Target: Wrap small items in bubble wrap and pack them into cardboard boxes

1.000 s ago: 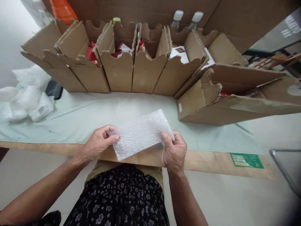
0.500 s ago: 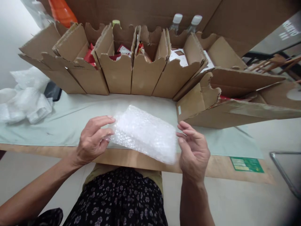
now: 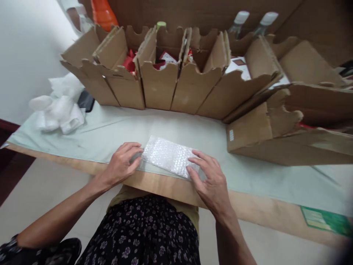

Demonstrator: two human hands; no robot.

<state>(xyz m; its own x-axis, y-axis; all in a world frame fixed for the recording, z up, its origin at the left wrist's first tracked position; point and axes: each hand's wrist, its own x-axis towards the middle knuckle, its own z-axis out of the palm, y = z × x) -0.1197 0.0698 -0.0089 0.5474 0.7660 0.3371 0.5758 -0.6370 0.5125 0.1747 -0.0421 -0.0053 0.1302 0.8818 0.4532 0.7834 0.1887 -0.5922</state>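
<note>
A small sheet of clear bubble wrap point(image 3: 168, 156) lies flat on the pale green table cover point(image 3: 116, 129), near the table's front edge. My left hand point(image 3: 122, 163) rests on its left end, fingers stretched out flat. My right hand point(image 3: 211, 180) presses on its right end, fingers spread and flat. Neither hand grips anything.
A row of open cardboard boxes point(image 3: 157, 79) with red and white items stands at the back. A larger box point(image 3: 275, 129) lies on its side at the right. Crumpled plastic wrap point(image 3: 59, 110) and a dark object sit at the left. Two bottles point(image 3: 253, 22) stand behind the boxes.
The bubble wrap, held up in both hands before, now lies flat on the table. Both hands have opened and press down on its ends. The camera has shifted right.
</note>
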